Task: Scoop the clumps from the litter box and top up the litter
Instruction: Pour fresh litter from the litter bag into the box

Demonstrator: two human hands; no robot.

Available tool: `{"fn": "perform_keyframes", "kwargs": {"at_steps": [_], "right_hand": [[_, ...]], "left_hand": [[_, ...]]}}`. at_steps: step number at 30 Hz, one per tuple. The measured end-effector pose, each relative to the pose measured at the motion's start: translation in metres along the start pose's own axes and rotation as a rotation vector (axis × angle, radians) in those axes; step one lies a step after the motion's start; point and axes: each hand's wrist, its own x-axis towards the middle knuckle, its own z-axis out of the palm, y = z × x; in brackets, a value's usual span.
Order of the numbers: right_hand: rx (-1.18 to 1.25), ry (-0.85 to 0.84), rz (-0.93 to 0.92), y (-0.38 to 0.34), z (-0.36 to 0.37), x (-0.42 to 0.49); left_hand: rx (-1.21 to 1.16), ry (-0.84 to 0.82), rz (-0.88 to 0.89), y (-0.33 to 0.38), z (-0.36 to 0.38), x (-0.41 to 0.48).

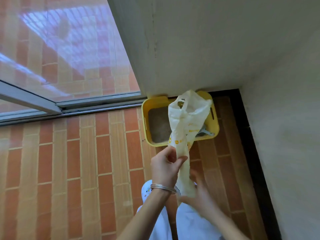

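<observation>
We hold a bag (187, 118) above the litter box (155, 143) on the floor by the wall. The left grip (164, 163) pinches the bag; the right grip (199, 193) is too blurred to tell. Scooping likely awaits opening the bag.

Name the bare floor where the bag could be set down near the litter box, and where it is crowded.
Free: the tiled floor left of the litter box, up to the window track, and the strip between box and dark border. Crowded: inside the box, with litter and scoop.
</observation>
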Motion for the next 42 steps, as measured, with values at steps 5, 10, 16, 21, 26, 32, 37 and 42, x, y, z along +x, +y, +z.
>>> {"fn": "perform_keyframes", "kwargs": {"at_steps": [5, 10, 16, 21, 26, 32, 37, 42], "right_hand": [[-0.126, 0.216, 0.030, 0.033, 0.028, 0.014], [-0.184, 0.265, 0.007, 0.018, 0.021, 0.026], [-0.126, 0.292, -0.008, 0.006, 0.007, 0.018], [-0.036, 0.264, -0.008, -0.005, -0.001, 0.021], [-0.045, 0.231, 0.038, -0.009, -0.006, 0.036], [-0.068, 0.219, 0.070, -0.010, 0.002, 0.062], [-0.064, 0.207, 0.055, -0.023, 0.007, 0.084], [0.005, 0.175, 0.047, -0.030, 0.000, 0.097]], "left_hand": [[0.022, -0.066, -0.034, -0.010, -0.001, -0.007], [0.068, -0.046, 0.049, -0.021, -0.014, 0.016], [0.055, -0.236, -0.009, -0.037, -0.013, 0.019], [0.028, -0.426, -0.099, -0.078, -0.007, -0.040], [0.027, -0.440, -0.237, -0.111, 0.013, -0.093], [0.199, -0.315, -0.345, -0.124, 0.046, -0.106], [0.247, -0.201, -0.431, -0.120, 0.056, -0.086], [0.212, -0.169, -0.433, -0.116, 0.041, -0.067]]}}
